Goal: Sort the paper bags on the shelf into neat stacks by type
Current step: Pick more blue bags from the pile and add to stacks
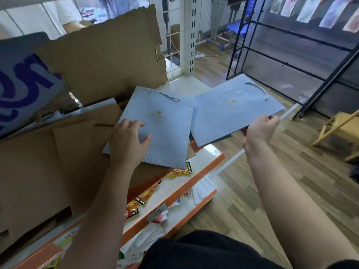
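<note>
Orange-edged shelf (213, 163) above wood floor (252, 191); our left fingers (134, 124) lie flat on the "PRINC" bag (165, 136), right fingers (273, 121) pinch a second bag (229, 113).

we count two light blue paper bags (165, 136) (229, 113), three orange snack packets (179, 172) (146, 196) (132, 210) and one torn brown cardboard sheet (104, 55) in view.

Flat bag (161, 133) lies on top shelf (194, 88), overlapping bag pile (77, 152) at its left; left hand (129, 140) rests on it. Held bag (233, 111) just right of it, in right hand (261, 131). Cardboard sheet (108, 55) stands behind the pile. Snack packets (142, 197) lie 1 tier below.
</note>
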Available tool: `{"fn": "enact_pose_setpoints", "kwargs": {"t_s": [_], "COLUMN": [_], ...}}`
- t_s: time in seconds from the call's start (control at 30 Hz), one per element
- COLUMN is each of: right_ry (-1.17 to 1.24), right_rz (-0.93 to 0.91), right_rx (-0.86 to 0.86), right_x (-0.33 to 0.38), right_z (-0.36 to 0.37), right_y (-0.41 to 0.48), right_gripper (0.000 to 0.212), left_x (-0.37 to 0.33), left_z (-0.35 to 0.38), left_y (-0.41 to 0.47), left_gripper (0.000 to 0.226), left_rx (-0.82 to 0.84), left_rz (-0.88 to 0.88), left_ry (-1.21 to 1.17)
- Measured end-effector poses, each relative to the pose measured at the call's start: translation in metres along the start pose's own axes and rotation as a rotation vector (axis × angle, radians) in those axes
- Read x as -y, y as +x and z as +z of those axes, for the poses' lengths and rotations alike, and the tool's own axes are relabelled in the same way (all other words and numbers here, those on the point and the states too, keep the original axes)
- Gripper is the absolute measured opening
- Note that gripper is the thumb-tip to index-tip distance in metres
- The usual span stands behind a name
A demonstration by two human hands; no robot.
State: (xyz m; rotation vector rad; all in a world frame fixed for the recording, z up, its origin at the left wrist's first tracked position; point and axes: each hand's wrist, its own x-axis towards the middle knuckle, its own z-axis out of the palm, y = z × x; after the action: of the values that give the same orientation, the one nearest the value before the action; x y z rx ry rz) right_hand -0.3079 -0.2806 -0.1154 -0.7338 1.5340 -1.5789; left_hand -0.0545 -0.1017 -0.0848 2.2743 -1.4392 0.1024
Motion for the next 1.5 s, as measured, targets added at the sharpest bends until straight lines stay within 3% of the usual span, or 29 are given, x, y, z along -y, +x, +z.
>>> {"fn": "enact_pose_setpoints", "kwargs": {"t_s": [0.2,0.5,0.63,0.73,0.97,1.1,1.2,1.3,1.5], "right_ry": [-0.178,-0.276,-0.275,-0.276,-0.283,-0.264,-0.161,-0.149,-0.257], "right_rz": [-0.008,0.048,0.06,0.107,0.179,0.313,0.348,0.239,0.053], "right_rx": [-0.149,-0.079,-0.065,-0.031,0.354,0.627,0.721,0.624,0.323], "right_x": [-0.01,-0.025,-0.036,-0.039,-0.03,-0.024,-0.02,-0.018,-0.038], "right_z": [-0.018,-0.032,-0.034,-0.035,-0.042,-0.049,-0.056,-0.061,-0.067], "right_y": [0.037,0.059,0.066,0.068,0.054,0.039,0.045,0.057,0.083], "right_gripper": [0.021,0.012,0.014,0.019,0.013,0.024,0.029,0.02,0.01], "left_x": [-0.002,-0.011,-0.009,-0.005,-0.012,-0.028,-0.032,-0.031,-0.029], "left_z": [0.003,0.003,-0.003,-0.002,0.004,0.012,0.015,0.017,0.01], "left_y": [0.006,0.015,0.024,0.028,0.034,0.039,0.042,0.044,0.049], "left_gripper": [0.062,0.107,0.107,0.092,0.084,0.09,0.097,0.1,0.08], "left_rx": [0.032,0.124,0.131,0.139,0.169,0.142,0.105,0.089,0.001], "left_rz": [-0.086,-0.381,-0.51,-0.554,-0.613,-0.667,-0.703,-0.686,-0.598], "left_ry": [0.102,0.183,0.118,0.106,0.077,0.076,0.046,-0.003,-0.068]}}
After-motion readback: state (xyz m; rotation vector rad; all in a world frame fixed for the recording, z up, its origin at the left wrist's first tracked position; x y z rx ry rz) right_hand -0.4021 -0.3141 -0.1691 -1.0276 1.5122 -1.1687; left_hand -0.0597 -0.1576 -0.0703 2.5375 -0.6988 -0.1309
